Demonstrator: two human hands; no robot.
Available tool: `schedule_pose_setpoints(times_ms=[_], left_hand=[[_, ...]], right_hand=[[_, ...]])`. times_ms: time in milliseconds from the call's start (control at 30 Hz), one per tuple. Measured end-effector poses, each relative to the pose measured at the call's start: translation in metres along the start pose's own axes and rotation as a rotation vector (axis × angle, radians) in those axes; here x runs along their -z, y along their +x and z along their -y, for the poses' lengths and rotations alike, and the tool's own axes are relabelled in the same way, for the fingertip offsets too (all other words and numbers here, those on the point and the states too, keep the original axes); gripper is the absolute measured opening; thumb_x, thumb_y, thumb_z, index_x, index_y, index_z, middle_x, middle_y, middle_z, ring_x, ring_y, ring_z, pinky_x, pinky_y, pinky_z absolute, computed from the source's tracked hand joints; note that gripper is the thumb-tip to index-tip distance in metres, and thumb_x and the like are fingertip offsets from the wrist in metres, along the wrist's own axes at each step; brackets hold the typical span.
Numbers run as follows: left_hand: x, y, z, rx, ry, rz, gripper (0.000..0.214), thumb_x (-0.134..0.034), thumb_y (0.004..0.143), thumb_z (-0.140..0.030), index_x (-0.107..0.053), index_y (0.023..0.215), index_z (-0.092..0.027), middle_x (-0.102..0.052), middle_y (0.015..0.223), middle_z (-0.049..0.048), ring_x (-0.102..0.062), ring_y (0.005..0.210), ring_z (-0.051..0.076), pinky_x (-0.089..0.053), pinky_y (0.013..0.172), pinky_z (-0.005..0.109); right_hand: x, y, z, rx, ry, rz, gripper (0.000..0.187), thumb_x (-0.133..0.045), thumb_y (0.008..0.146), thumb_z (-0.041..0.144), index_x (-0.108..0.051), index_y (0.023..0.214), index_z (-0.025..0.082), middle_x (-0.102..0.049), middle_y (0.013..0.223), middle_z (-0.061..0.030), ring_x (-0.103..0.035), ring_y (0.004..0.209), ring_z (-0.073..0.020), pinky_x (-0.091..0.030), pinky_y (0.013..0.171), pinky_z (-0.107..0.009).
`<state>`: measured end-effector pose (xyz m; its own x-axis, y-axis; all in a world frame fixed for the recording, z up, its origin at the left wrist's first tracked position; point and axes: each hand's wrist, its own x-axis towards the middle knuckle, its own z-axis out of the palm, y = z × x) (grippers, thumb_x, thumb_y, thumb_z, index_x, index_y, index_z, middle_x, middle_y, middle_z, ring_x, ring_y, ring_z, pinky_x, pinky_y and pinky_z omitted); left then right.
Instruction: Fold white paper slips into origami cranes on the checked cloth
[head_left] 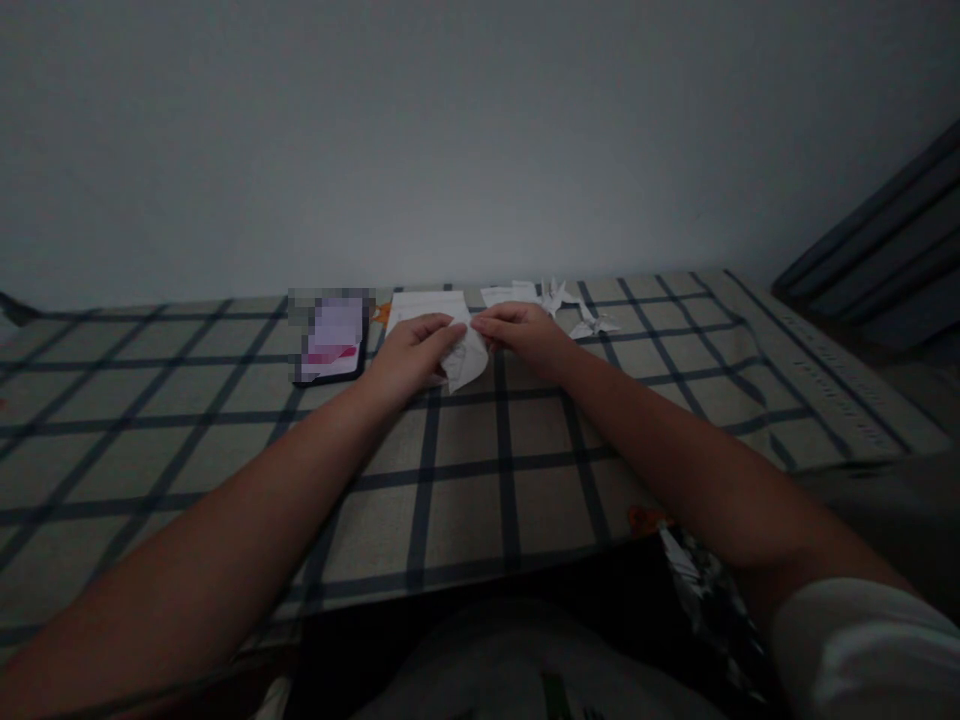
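Between my two hands is a piece of folded white paper, its lower end coming to a point above the tablecloth. My left hand pinches its left side with thumb and fingers. On the other side, my right hand grips the upper right edge, fingertips close to the left thumb. Flat white paper sheets lie just behind my left hand. Past my right hand rest folded paper cranes, one a little nearer and to the right. The finer folds in the held paper are too dim to make out.
A phone with a lit, partly blurred screen lies left of my left hand. The checked tablecloth covers the table up to a plain wall. Dark curtain-like folds hang at the right.
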<state>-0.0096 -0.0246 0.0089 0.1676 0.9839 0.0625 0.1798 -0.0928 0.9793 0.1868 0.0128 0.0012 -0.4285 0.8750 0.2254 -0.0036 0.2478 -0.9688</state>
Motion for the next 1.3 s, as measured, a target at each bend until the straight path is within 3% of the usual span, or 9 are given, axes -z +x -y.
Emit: schedule_pose_setpoints(times_ms=[267, 500, 900, 1100, 1300], left_hand=[[0.006, 0.002, 0.003, -0.223, 0.324, 0.000, 0.039, -0.061, 0.090, -0.054, -0.074, 0.088, -0.017, -0.071, 0.079, 0.0043, -0.060, 0.071, 0.017, -0.043, 0.060, 0.025], [-0.001, -0.005, 0.000, -0.141, 0.221, -0.021, 0.046, -0.065, 0.086, -0.060, -0.076, 0.098, -0.017, -0.072, 0.079, 0.0048, -0.062, 0.064, 0.018, -0.048, 0.057, 0.026], [-0.005, -0.005, 0.001, -0.044, 0.107, 0.004, 0.042, -0.072, 0.079, -0.060, -0.074, 0.078, -0.017, -0.070, 0.072, 0.0047, -0.062, 0.063, 0.017, -0.051, 0.055, 0.025], [-0.002, -0.002, 0.003, -0.018, 0.069, -0.051, 0.035, -0.077, 0.075, -0.050, -0.075, 0.079, -0.016, -0.069, 0.069, 0.0037, -0.061, 0.060, 0.016, -0.047, 0.052, 0.024], [-0.001, -0.001, -0.006, -0.115, 0.041, -0.178, 0.031, -0.074, 0.077, -0.045, -0.075, 0.082, -0.014, -0.070, 0.075, 0.0039, -0.061, 0.064, 0.014, -0.050, 0.054, 0.023]], right_hand=[[-0.001, 0.000, 0.000, -0.040, 0.022, 0.020, 0.035, -0.080, 0.074, 0.048, -0.074, 0.087, 0.016, -0.068, 0.076, -0.0001, -0.054, 0.068, -0.0108, -0.046, 0.064, -0.024], [-0.008, -0.003, 0.006, 0.010, -0.004, -0.053, 0.034, -0.074, 0.077, 0.050, -0.066, 0.076, 0.017, -0.058, 0.066, 0.0031, -0.048, 0.062, -0.0099, -0.043, 0.061, -0.025], [-0.015, -0.004, 0.002, 0.067, -0.097, -0.114, 0.027, -0.069, 0.079, 0.046, -0.061, 0.080, 0.020, -0.059, 0.073, 0.0015, -0.050, 0.069, -0.0126, -0.042, 0.062, -0.025], [-0.015, -0.002, 0.005, 0.108, -0.075, -0.086, 0.024, -0.068, 0.082, 0.043, -0.064, 0.086, 0.019, -0.062, 0.082, 0.0004, -0.055, 0.078, -0.0133, -0.044, 0.069, -0.025], [-0.010, 0.000, -0.002, 0.044, 0.025, -0.046, 0.028, -0.071, 0.084, 0.043, -0.063, 0.097, 0.019, -0.057, 0.075, 0.0041, -0.048, 0.062, -0.0090, -0.039, 0.056, -0.022]])
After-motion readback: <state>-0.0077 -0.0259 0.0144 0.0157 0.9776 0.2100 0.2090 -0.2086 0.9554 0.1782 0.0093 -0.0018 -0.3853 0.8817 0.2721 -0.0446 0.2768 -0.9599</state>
